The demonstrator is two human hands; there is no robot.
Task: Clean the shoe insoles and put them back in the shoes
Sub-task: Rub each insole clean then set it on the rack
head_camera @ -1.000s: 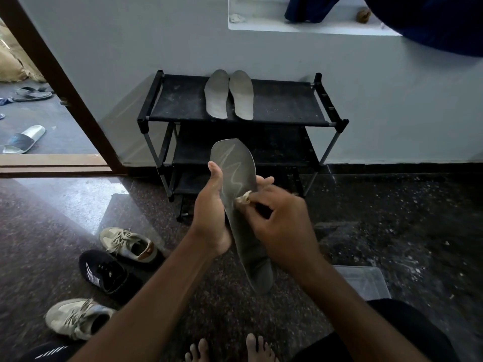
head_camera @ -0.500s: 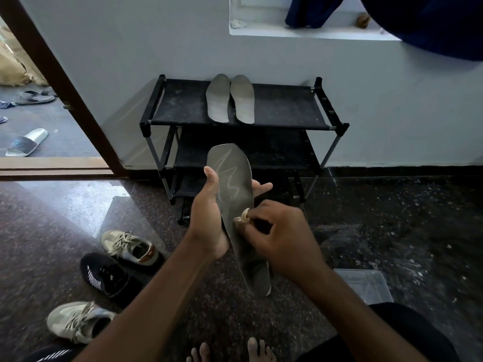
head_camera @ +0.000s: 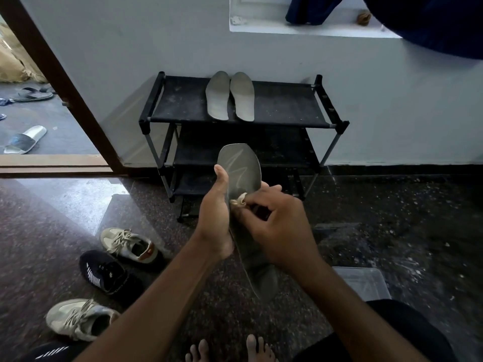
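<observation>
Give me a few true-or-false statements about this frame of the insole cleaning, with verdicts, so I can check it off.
1. The left hand holds the dark insole up off the floor. True.
2. The right hand pinches a small pale wad against that insole. True.
3. The two grey insoles lie on the floor next to the shoes. False: they lie side by side on the top shelf of the black rack.
4. Every shoe on the floor is black. False: the black shoe lies between a far pale sneaker and a near pale sneaker.
</observation>
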